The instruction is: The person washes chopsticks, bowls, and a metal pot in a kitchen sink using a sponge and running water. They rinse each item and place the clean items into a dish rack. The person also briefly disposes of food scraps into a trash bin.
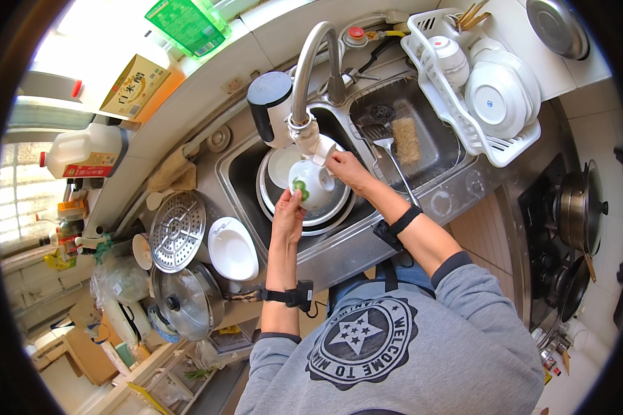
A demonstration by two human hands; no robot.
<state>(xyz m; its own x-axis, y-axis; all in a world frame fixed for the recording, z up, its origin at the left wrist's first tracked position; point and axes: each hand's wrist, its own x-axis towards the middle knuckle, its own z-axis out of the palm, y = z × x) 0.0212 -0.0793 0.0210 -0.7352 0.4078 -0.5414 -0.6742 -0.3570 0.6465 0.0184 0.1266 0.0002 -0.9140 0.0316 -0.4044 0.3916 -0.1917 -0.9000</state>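
My left hand [287, 220] holds a white bowl [313, 189] with a green pattern, tilted on its side under the tap. At the tap's outlet, the fingers of my right hand [347, 170] pinch a white lever [324, 150] on the filter head [303, 132]. The bowl's foot is just beside those fingers. Below, a large round metal basin [264, 199] sits in the left sink with white dishes in it, partly hidden by the bowl and my hands. The curved metal spout [302, 67] rises behind the filter.
In the right sink are a sponge [406, 140], a slotted spatula [389, 148] and a dark scourer [381, 112]. A white rack [428, 67] holds dishes. Left of the sink stand an oval white dish [233, 249], a steamer plate [178, 232] and a lidded pot [189, 301].
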